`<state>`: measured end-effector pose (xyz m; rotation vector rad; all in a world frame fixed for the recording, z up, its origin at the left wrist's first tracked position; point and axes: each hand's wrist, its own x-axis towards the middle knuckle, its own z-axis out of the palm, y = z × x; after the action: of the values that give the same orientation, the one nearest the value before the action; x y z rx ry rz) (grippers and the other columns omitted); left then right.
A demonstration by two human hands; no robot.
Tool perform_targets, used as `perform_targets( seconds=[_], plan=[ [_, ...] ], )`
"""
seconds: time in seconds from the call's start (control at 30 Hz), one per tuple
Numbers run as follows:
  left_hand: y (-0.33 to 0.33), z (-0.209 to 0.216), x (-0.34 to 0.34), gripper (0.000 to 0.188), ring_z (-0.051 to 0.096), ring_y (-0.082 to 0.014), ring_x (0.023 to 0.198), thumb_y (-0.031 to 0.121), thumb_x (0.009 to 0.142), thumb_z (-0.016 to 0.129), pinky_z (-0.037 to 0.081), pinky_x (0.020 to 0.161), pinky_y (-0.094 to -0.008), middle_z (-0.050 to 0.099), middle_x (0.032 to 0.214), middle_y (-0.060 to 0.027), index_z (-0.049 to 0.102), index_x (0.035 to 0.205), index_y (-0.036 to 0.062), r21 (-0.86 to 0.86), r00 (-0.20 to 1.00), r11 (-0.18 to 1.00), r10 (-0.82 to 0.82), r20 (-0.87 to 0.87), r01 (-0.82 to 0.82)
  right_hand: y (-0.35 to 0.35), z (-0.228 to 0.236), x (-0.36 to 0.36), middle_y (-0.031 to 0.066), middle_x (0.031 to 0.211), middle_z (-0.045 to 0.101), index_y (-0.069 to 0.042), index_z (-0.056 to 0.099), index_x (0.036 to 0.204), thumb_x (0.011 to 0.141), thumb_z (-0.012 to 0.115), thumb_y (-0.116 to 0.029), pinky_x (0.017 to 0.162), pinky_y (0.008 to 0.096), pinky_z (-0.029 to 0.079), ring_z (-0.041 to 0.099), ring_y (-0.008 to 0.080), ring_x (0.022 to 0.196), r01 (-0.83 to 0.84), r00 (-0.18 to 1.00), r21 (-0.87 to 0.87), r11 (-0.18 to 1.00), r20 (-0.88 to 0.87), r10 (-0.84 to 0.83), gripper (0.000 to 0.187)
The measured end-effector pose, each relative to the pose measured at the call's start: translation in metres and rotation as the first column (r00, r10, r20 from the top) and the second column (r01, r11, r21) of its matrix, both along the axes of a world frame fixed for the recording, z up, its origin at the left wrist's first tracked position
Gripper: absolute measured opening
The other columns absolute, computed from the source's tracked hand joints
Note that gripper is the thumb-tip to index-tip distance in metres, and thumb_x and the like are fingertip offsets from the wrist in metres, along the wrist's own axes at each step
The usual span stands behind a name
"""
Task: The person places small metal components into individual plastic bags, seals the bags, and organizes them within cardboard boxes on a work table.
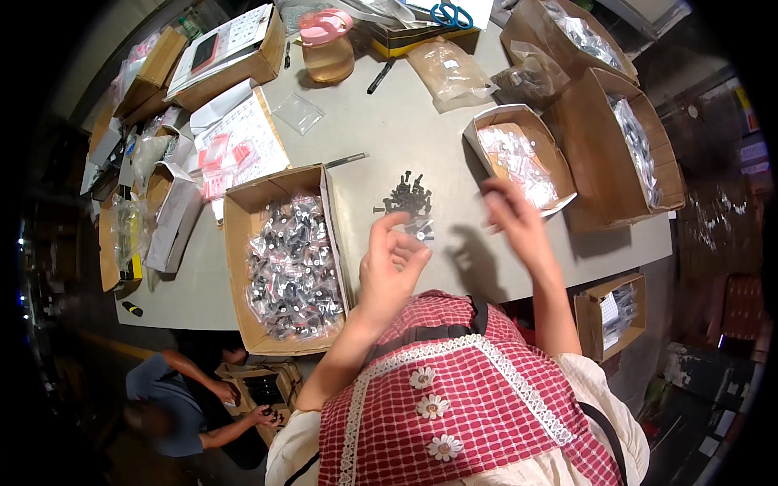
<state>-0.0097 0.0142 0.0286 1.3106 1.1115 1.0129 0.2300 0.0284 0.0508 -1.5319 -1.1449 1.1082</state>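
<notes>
My left hand (389, 271) is in front of the pile, its fingers curled and closed on a small clear plastic bag (421, 230). Something small, pale and dark shows inside the bag. Just beyond it lies a loose pile of black screws (409, 194) on the grey table (389, 121). My right hand (516, 220) hovers near the close edge of a shallow box (572, 201) of small clear bags (519, 158). Motion smears its fingers, so whether they hold anything does not show. Left of my left hand stands a cardboard box (235, 267) full of filled bags (296, 275).
Deep cartons (604, 154) line the right side. At the back are a pink-lidded jar (327, 53), a bulky plastic bag (450, 73) and blue-handled scissors (451, 14). A pen (347, 160) and papers (243, 130) lie to the left. Another person (174, 405) works at lower left.
</notes>
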Motion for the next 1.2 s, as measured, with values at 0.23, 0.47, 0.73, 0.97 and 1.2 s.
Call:
perform_targets(
  seconds=[0.23, 0.47, 0.73, 0.97, 1.2],
  plan=[
    [-0.005, 0.01, -0.001, 0.062, 0.066, -0.0131, 0.078, -0.003, 0.085, 0.074, 0.053, 0.071, -0.0253, 0.069, 0.086, -0.0069, 0.045, 0.14, 0.0029, 0.151, 0.984, 0.986, -0.045, -0.173, 0.072, -0.017, -0.003, -0.056, 0.0099, 0.096, 0.072, 0.0, 0.069, 0.106, 0.09, 0.074, -0.014, 0.083, 0.0323, 0.054, 0.069, 0.0185, 0.092, -0.258, 0.964, 0.105, 0.96, 0.094, 0.248, 0.022],
    [0.0, 0.003, -0.018, 0.031, 0.069, -0.0132, 0.082, 0.005, 0.089, 0.073, 0.054, 0.071, -0.0258, 0.071, 0.091, -0.0069, 0.067, 0.12, 0.0019, -0.111, 0.951, 0.988, -0.131, -0.281, 0.103, -0.021, -0.019, -0.059, 0.0151, 0.095, 0.072, -0.001, 0.067, 0.108, 0.088, 0.07, -0.005, 0.077, 0.0381, 0.055, 0.071, 0.0298, 0.086, -0.532, 0.808, 0.078, 0.843, 0.344, 0.478, 0.02],
    [-0.002, -0.011, -0.024, 0.012, 0.066, -0.023, 0.073, 0.002, 0.089, 0.066, 0.053, 0.065, -0.0333, 0.066, 0.086, -0.0102, 0.075, 0.093, 0.0068, 0.22, 0.87, 0.975, 0.082, -0.487, 0.031, -0.002, -0.063, -0.051, 0.0171, 0.099, 0.064, -0.003, 0.06, 0.101, 0.085, 0.069, -0.013, 0.078, 0.0464, 0.054, 0.065, 0.0388, 0.092, -0.408, 0.656, -0.01, 0.913, 0.692, 0.3, 0.022],
    [0.0, 0.002, -0.023, 0.011, 0.067, -0.0198, 0.074, 0.002, 0.092, 0.063, 0.052, 0.063, -0.0308, 0.068, 0.089, -0.0094, 0.073, 0.094, 0.0055, 0.205, 0.929, 0.978, 0.102, -0.356, -0.029, 0.004, -0.086, -0.056, 0.0167, 0.089, 0.064, -0.002, 0.061, 0.094, 0.085, 0.068, -0.017, 0.074, 0.0437, 0.054, 0.066, 0.0354, 0.086, -0.42, 0.623, 0.083, 0.904, 0.751, 0.22, 0.019],
    [-0.002, -0.008, -0.022, 0.011, 0.072, -0.0112, 0.081, 0.007, 0.1, 0.059, 0.055, 0.063, -0.0251, 0.074, 0.086, -0.0077, 0.069, 0.1, 0.0005, -0.034, 0.97, 0.992, 0.11, -0.216, -0.12, 0.008, -0.082, -0.016, 0.0093, 0.079, 0.07, 0.0, 0.064, 0.085, 0.083, 0.067, -0.009, 0.069, 0.0315, 0.054, 0.068, 0.0155, 0.073, -0.213, 0.945, -0.119, 0.97, 0.228, 0.235, 0.009]
  ],
)
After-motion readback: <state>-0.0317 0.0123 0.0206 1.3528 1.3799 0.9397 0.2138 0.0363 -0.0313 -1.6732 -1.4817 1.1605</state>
